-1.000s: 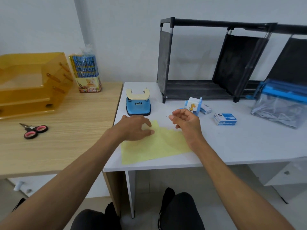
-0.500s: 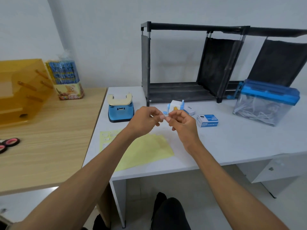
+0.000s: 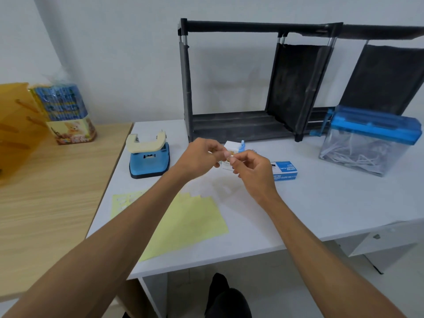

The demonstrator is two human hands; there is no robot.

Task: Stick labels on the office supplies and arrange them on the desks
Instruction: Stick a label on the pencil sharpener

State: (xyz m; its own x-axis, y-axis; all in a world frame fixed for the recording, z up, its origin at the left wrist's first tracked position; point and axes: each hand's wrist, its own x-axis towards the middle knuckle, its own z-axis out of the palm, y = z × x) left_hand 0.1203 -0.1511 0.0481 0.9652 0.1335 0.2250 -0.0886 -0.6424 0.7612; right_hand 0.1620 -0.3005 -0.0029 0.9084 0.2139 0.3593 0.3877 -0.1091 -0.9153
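My left hand (image 3: 202,154) and my right hand (image 3: 251,171) meet above the white desk (image 3: 298,203), fingertips pinching a tiny label (image 3: 230,155) between them. It is too small to read. Just behind the hands stands a small white and blue box (image 3: 234,146) with a cartoon print, partly hidden by my fingers. A blue box of binder clips (image 3: 285,172) lies to the right of my right hand. The yellow label sheet (image 3: 190,223) lies flat on the desk under my left forearm. A blue hole punch (image 3: 149,160) with a cream handle sits left of the hands.
A black fabric shelf rack (image 3: 252,88) stands at the back of the white desk. A clear bin with a blue lid (image 3: 371,141) sits at the right. On the wooden desk (image 3: 46,191) to the left stand an amber tray (image 3: 13,125) and a pack of blue booklets (image 3: 66,113).
My left hand lifted off the yellow sheet and rose to meet my right hand. Both hands now pinch the label together. The view shifted to the right.
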